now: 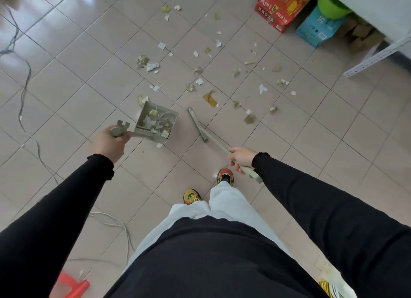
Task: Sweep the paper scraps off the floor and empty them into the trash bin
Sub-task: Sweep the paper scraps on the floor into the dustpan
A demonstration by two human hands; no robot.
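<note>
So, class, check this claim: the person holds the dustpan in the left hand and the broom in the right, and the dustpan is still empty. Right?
Not quite. The head view shows the dustpan already holds paper scraps. The rest stands: the left hand grips its handle and the right hand holds the broom.

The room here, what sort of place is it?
Probably a storeroom or back room: pale tiled floor, printed cardboard cartons stacked by a metal shelf rail, and loose cables trailing across the tiles.
</note>
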